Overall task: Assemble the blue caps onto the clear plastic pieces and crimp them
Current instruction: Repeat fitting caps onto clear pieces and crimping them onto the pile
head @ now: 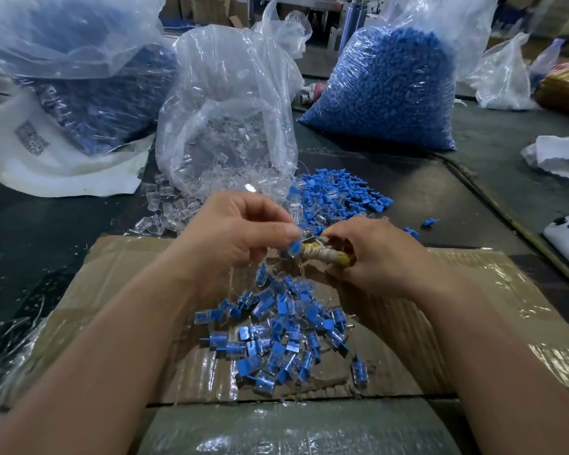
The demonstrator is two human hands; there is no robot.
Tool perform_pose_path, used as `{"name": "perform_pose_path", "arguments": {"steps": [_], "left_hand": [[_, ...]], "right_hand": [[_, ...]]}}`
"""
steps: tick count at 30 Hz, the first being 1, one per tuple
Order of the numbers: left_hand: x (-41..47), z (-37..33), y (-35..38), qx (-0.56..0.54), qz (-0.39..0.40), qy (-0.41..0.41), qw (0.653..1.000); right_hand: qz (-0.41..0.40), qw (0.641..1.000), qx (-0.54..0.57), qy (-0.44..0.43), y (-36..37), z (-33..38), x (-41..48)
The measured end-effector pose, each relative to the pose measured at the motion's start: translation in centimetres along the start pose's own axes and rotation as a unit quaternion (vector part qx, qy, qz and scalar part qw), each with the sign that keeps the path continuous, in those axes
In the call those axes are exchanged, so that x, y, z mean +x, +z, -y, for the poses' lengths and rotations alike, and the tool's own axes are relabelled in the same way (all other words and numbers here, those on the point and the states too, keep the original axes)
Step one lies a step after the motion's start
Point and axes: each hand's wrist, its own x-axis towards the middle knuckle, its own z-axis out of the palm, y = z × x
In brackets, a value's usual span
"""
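Left hand (243, 231) pinches a small blue plastic cap (295, 247) at its fingertips, above the flat brown cardboard sheet (112, 290). Right hand (375, 254) grips a tool with yellow-white wrapped handle (322, 256), tip at the cap (any clear piece there is too blurred to confirm). Pile of capped clear pieces (283, 330) lies on the cardboard below. Loose blue caps (342, 195) are heaped beyond on the dark surface (424, 192).

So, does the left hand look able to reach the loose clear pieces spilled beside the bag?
Probably yes: the clear pieces lie just beyond the left hand with nothing between, though its fingers pinch a blue cap that it would first have to release.
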Motion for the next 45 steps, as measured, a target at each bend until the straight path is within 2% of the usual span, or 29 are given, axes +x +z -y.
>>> {"name": "perform_pose_path", "arguments": {"steps": [3,5,8,10,11,14,18,21,25,29,35,42,45], "left_hand": [[-0.2,-0.1,0.4,0.021,0.064,-0.018,0.998],[-0.1,0.1,0.5,0.026,0.046,-0.021,0.998],[0.7,0.9,0.2,0.103,-0.110,0.032,0.988],[1.3,1.4,-0.1,0.199,-0.211,0.071,0.955],[1.4,1.6,-0.1,0.237,-0.231,0.083,0.940],[1.6,2.4,0.1,0.321,-0.198,0.087,0.922],[2.1,3.4,0.1,0.431,-0.121,0.050,0.893],[2.5,3.9,0.0,0.469,-0.074,0.016,0.880],[2.8,4.1,-0.1,0.485,-0.051,0.028,0.873],[2.8,4.0,-0.1,0.483,-0.068,0.041,0.872],[2.3,3.5,0.0,0.446,-0.161,0.086,0.876],[2.3,3.8,-0.2,0.441,-0.169,0.075,0.878],[2.4,3.8,-0.2,0.465,-0.132,0.052,0.874]], "right_hand": [[-0.005,1.000,-0.006,-0.004,-0.1,-0.3,0.1],[0.007,1.000,-0.002,0.001,-0.1,-0.4,0.2],[0.025,0.999,0.012,0.019,-0.2,-0.6,0.2],[0.028,0.999,0.017,0.029,-0.2,-0.8,0.2],[0.029,0.999,0.017,0.031,-0.2,-0.8,0.2],[0.038,0.998,0.030,0.028,-0.4,-0.8,0.0],[0.059,0.997,0.052,0.018,-0.4,-1.1,-0.2],[0.067,0.996,0.053,0.015,-0.5,-1.4,-0.3],[0.067,0.996,0.062,0.013,-0.9,-1.1,-0.4],[0.040,0.996,0.076,0.012,-0.7,-1.0,-0.2],[0.013,0.997,0.069,0.013,-0.4,-1.3,0.0],[0.011,0.998,0.062,0.015,-0.5,-1.3,0.0],[0.001,0.998,0.068,0.019,-0.4,-1.3,0.1]]}}
